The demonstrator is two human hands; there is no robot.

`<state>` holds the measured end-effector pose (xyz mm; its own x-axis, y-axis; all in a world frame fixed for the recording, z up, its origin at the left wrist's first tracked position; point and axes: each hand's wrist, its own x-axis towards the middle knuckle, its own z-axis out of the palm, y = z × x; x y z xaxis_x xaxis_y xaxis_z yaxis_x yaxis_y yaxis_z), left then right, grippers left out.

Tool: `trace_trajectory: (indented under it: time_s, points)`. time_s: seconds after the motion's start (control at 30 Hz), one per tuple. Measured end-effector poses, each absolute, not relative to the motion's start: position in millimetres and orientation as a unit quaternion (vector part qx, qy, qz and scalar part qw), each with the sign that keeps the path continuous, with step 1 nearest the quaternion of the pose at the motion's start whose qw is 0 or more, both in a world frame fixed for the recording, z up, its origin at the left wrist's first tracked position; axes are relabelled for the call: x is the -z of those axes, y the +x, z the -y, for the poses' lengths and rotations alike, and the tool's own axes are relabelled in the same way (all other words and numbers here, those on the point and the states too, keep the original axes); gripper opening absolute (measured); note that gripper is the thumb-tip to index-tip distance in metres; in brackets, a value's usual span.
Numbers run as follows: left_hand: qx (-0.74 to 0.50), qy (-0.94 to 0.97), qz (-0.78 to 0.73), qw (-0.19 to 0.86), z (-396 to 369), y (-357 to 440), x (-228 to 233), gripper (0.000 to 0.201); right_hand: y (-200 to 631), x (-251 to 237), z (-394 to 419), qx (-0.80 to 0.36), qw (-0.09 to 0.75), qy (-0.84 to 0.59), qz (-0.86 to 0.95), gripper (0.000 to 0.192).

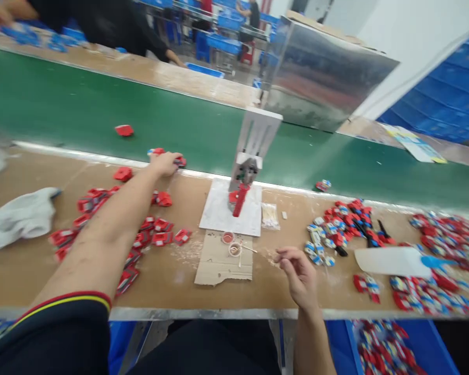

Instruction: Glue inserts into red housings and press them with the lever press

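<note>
1. The left hand (164, 163) is stretched far forward, and its fingers are closed on a small red and blue part (180, 162) at the edge of the green conveyor belt (62, 104).
2. The right hand (299, 276) hovers over the wooden table (172, 281); thumb and forefinger are pinched together, and I cannot tell on what.
3. Between the hands stands a small press (247, 177); red parts (140, 234) lie left of it.
</note>
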<state>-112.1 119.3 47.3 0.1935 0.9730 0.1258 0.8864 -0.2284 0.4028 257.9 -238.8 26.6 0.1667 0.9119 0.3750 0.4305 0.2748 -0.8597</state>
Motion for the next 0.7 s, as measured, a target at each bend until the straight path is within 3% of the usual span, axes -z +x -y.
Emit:
trace_trajectory:
  time_s: [0.13,0.23,0.3,0.4,0.6,0.7]
  points:
    - [-0.280,0.730,-0.604,0.154,-128.7,-108.6,-38.3,0.022,244.8,-25.0,226.9,-0.249,0.415,-0.543,0.686,0.011]
    - [-0.366,0.685,-0.602,0.185,-106.8,-114.1,-43.6,0.026,237.0,-16.8,210.4,-0.251,0.345,-0.521,0.739,0.025]
    - [-0.477,0.646,-0.543,0.245,-70.9,-113.6,-50.7,0.043,231.5,-11.3,198.9,-0.245,0.324,-0.518,0.753,0.027]
    - [-0.590,0.643,-0.379,0.310,4.2,-97.1,-56.4,0.049,225.0,-8.5,183.8,-0.245,0.309,-0.527,0.753,0.019]
    - [-0.604,0.607,-0.337,0.390,111.1,-43.7,-24.7,0.035,213.8,-18.2,169.4,-0.260,0.318,-0.463,0.785,0.012]
    - [-0.582,0.574,-0.328,0.473,123.3,-31.3,-3.0,0.042,209.4,-20.0,169.0,-0.252,0.314,-0.425,0.811,0.010]
